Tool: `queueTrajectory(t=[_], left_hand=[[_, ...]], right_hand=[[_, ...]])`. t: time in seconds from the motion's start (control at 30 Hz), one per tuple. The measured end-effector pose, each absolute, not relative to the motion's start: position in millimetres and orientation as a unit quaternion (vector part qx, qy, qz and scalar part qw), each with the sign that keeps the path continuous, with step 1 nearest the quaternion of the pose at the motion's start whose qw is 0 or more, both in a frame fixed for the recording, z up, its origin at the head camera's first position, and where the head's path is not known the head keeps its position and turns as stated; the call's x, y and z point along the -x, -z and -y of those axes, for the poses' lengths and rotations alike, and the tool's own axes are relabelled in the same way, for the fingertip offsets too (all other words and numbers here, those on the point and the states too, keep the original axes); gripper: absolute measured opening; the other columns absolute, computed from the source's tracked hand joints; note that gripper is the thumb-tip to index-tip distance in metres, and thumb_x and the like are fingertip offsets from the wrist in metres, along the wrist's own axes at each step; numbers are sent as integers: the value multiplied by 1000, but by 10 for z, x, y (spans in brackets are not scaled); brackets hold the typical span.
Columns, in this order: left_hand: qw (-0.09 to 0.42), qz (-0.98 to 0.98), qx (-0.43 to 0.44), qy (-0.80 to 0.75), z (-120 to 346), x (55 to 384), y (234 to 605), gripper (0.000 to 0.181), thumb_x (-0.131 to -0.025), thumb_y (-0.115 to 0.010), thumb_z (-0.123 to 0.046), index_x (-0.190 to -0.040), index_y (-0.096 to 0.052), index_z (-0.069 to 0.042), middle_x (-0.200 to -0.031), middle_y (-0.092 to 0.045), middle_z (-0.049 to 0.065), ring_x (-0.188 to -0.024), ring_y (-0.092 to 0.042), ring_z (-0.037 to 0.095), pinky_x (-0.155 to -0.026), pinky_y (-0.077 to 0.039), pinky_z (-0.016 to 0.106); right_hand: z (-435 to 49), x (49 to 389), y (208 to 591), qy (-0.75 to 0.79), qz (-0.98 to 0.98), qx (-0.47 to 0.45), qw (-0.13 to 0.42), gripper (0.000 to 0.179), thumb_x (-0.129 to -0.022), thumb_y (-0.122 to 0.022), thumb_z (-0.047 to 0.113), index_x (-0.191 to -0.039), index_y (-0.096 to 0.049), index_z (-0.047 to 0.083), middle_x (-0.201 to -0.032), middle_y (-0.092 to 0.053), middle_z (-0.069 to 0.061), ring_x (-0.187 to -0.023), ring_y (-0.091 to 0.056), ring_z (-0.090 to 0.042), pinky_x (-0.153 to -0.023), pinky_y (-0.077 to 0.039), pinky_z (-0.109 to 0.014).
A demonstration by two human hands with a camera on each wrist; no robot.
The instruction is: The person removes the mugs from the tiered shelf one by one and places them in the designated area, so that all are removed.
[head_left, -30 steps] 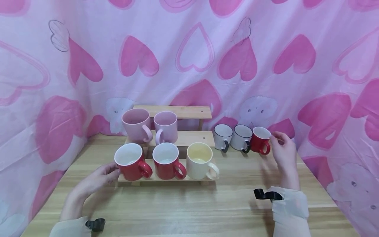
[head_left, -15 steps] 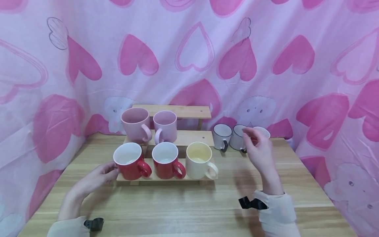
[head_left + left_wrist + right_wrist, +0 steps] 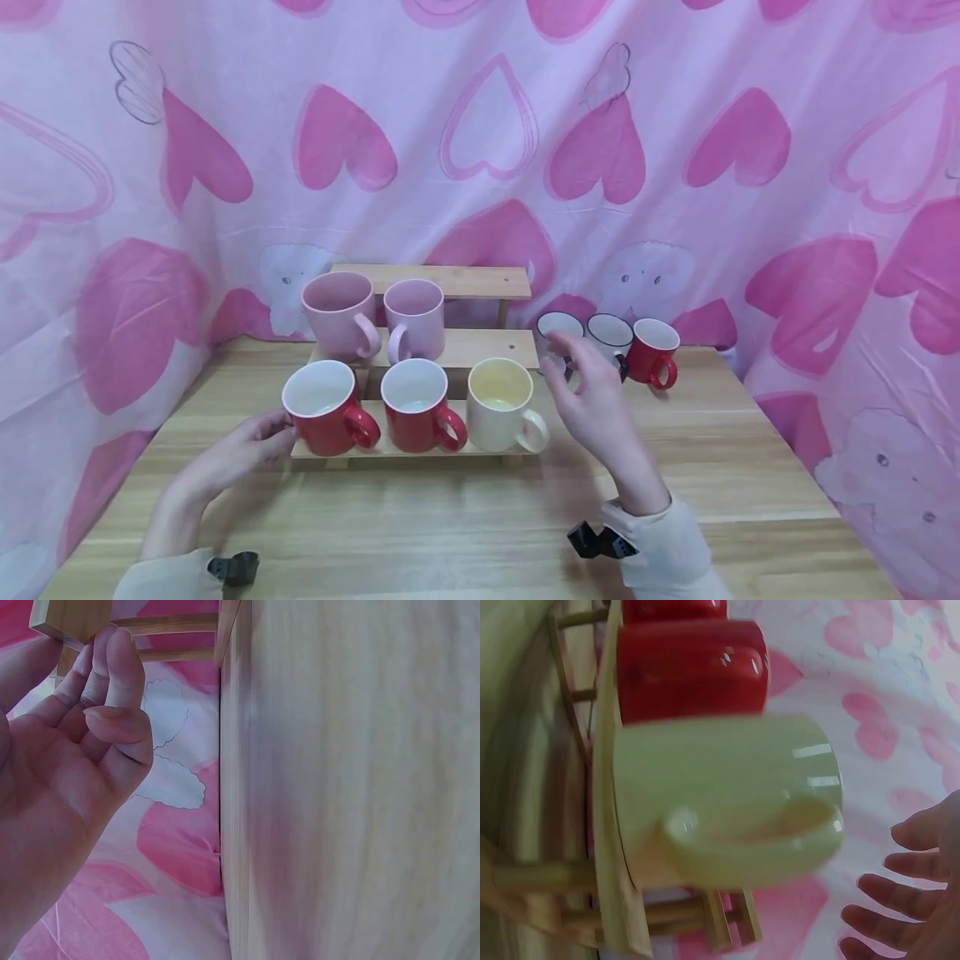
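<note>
My left hand [image 3: 243,454] holds the left end of the low step of a wooden rack [image 3: 75,619], fingertips at the board's end beside a red mug [image 3: 318,408]. On that step stand a second red mug [image 3: 416,408] and a cream mug [image 3: 501,408], handles toward the right. My right hand [image 3: 600,404] holds nothing, its fingers spread right of the cream mug. In the head view it overlaps a white mug with a black handle [image 3: 558,323]. In the right wrist view the fingers lie beyond the cream mug's rim.
Two pink mugs [image 3: 339,312] stand on the rack's middle step; its top step [image 3: 435,279] is behind them. On the wooden table [image 3: 420,533] at the right stand another white mug [image 3: 609,337] and a small red mug [image 3: 652,350]. A pink heart-patterned cloth [image 3: 480,100] hangs around.
My right hand has moved left from beside the small red mug, past the white mugs, to the right of the cream mug, its fingers spreading. My left hand stays at the rack's end.
</note>
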State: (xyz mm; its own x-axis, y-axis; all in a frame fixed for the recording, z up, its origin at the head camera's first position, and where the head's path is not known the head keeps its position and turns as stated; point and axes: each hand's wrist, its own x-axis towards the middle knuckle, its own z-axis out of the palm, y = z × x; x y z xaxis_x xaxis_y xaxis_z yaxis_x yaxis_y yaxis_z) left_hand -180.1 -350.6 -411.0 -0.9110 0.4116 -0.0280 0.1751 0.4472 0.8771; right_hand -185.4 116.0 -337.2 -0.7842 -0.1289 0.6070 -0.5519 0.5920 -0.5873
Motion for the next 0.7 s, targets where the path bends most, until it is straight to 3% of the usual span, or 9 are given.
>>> queueTrajectory(t=[0.2, 0.3, 0.43, 0.7], left_hand=[[119, -847, -166, -491, 3508, 1786, 4107, 38, -104, -48, -19, -130, -48, 8, -112, -58, 15, -92, -55, 16, -78, -49, 33], [115, -848, -166, -490, 3517, 1777, 4123, 31, -104, -48, -19, -123, -51, 6, -100, -58, 13, -83, -55, 20, -71, -49, 34], [113, -843, -170, -497, 3514, 1781, 4158, 24, -104, -49, -18, -114, -52, 3, -85, -52, 10, -72, -51, 25, -62, -45, 36], [121, -831, -180, -511, 3500, 1822, 4149, 22, -104, -48, -17, -112, -51, 3, -81, -50, 13, -68, -50, 26, -59, -44, 37]], right_hand=[[-923, 1806, 3329, -383, 858, -234, 251, 36, -97, -63, 20, -130, -58, 8, -123, -61, -7, -116, -53, -20, -96, -45, -42], [-759, 1796, 3261, -371, 863, -249, 237, 34, -97, -61, 21, -129, -59, 7, -125, -59, -4, -119, -50, -19, -101, -40, -41], [-530, 1822, 3174, -347, 872, -256, 233, 33, -96, -61, 21, -126, -61, 7, -121, -61, -5, -115, -51, -21, -99, -39, -41], [-103, 1960, 3076, -250, 918, -236, 196, 30, -97, -58, 28, -121, -65, 11, -109, -65, -3, -101, -56, -20, -87, -45, -38]])
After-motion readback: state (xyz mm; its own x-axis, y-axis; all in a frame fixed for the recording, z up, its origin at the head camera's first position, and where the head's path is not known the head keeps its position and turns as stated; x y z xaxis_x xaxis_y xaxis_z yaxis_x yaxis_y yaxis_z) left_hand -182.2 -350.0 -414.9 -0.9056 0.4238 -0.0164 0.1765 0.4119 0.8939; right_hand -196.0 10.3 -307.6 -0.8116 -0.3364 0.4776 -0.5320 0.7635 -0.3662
